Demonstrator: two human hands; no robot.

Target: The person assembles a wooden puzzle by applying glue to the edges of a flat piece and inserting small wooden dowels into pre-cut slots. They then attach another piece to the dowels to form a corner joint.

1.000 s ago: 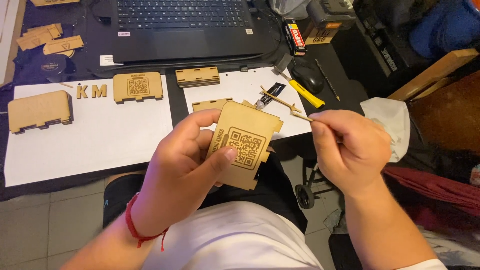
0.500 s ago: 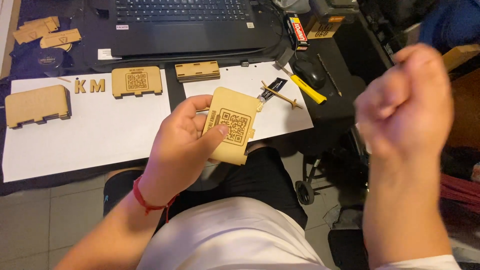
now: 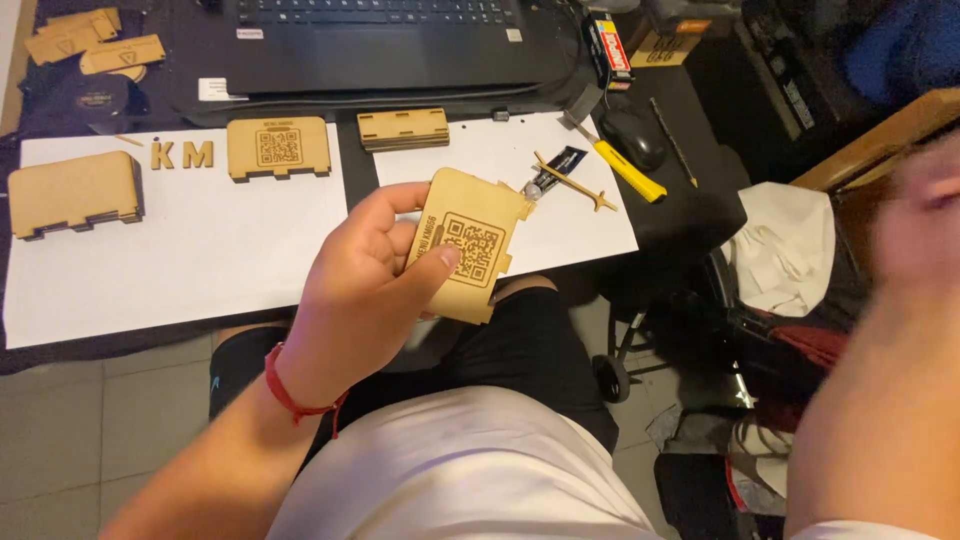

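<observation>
**Left hand grips an engraved wooden panel above the lap**

The left hand (image 3: 365,285), a red cord bracelet (image 3: 290,392) at its wrist, is clamped on a flat, pale laser-cut wooden panel with a square engraved code pattern and notched edges (image 3: 468,243). The thumb presses on the panel's face beside the pattern, and the fingers wrap behind its left edge. The panel is held tilted over the person's lap, just in front of the table edge. The right hand (image 3: 925,225) is raised close to the camera at the right border, blurred; whether it is open or closed cannot be told, and it is well apart from the panel.

Beyond the panel, white paper sheets (image 3: 210,250) cover the dark table. On the right sheet lie a small wooden stick assembly (image 3: 572,181) and, just beside it, a yellow utility knife (image 3: 625,170). Farther back sit a stack of thin wooden pieces (image 3: 403,128), a second engraved wooden panel (image 3: 278,147), two wooden letters (image 3: 182,155) and a wooden box-shaped piece (image 3: 72,193) at the left. Behind them stands a black laptop (image 3: 390,45), with a black mouse (image 3: 638,136) to its right.
</observation>
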